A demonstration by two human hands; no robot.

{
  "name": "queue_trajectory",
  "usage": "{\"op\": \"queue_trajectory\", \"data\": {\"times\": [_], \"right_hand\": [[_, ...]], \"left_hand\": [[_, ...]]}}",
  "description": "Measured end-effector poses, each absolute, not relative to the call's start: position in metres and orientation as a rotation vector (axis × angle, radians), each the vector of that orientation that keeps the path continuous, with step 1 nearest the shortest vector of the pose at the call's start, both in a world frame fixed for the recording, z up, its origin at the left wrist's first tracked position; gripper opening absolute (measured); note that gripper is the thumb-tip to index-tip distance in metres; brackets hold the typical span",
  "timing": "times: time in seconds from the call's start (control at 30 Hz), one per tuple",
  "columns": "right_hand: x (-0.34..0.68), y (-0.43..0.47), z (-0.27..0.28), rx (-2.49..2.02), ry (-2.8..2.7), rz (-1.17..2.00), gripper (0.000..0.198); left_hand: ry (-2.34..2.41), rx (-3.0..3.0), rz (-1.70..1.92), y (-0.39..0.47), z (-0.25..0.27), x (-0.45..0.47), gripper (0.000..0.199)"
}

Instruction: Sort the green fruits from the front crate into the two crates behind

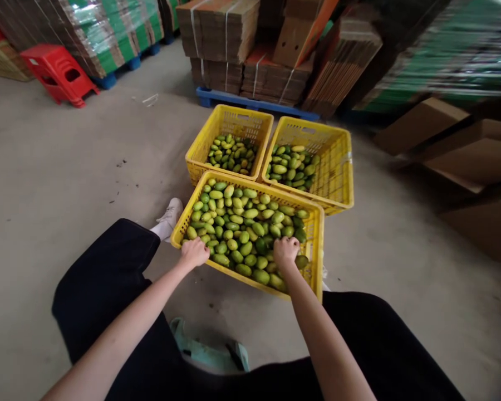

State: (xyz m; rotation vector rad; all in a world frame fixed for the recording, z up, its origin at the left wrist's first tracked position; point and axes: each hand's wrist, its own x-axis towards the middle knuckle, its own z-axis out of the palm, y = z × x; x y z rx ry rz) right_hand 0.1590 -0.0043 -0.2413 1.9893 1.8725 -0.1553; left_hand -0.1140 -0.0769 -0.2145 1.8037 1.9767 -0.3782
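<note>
**What's underfoot**

Grey floor (87, 150) in front of me. On it: far-left yellow crate (200, 147), far-right yellow crate (332, 167), red stool (50, 61), blue pallet (206, 98), dark scraps (121, 164), my white shoe (173, 211). Can't tell whether my near crate (318, 239) touches down.

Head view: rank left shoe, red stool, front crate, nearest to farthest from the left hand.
1. Front crate: near rim at the left hand.
2. Left shoe: just left of the crate.
3. Red stool: far off, upper left.
</note>
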Motion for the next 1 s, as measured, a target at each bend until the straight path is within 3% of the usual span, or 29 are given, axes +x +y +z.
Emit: {"op": "queue_trajectory", "data": {"times": [0.37,0.5,0.63,0.7,0.8,0.83,0.9,1.0], "right_hand": [[0.175,-0.012,-0.221,1.924,1.910,-0.377,0.034],[0.179,-0.025,-0.216,1.955,1.926,-0.579,0.047],[0.179,-0.045,-0.195,2.052,2.024,-0.829,0.033],[0.183,-0.056,-0.175,2.316,1.968,-1.319,0.029],[0.195,-0.072,-0.142,2.613,1.291,-2.652,0.027],[0.200,-0.075,-0.133,2.591,0.994,-2.963,0.026],[0.209,-0.081,-0.123,2.522,0.511,-3.275,0.023],[0.211,-0.085,-0.128,2.494,0.013,-3.379,0.019]], "left_hand": [[1.950,1.771,-0.364,-0.076,-0.210,-0.116,0.040],[1.941,1.767,-0.379,-0.076,-0.211,-0.117,0.041],[1.939,1.761,-0.408,-0.074,-0.210,-0.119,0.042],[1.929,1.746,-0.437,-0.072,-0.209,-0.120,0.041],[1.897,1.714,-0.482,-0.070,-0.206,-0.122,0.038],[1.889,1.705,-0.490,-0.070,-0.204,-0.121,0.037],[1.877,1.706,-0.491,-0.068,-0.202,-0.119,0.034],[1.827,1.787,-0.460,-0.058,-0.200,-0.112,0.029]]}}
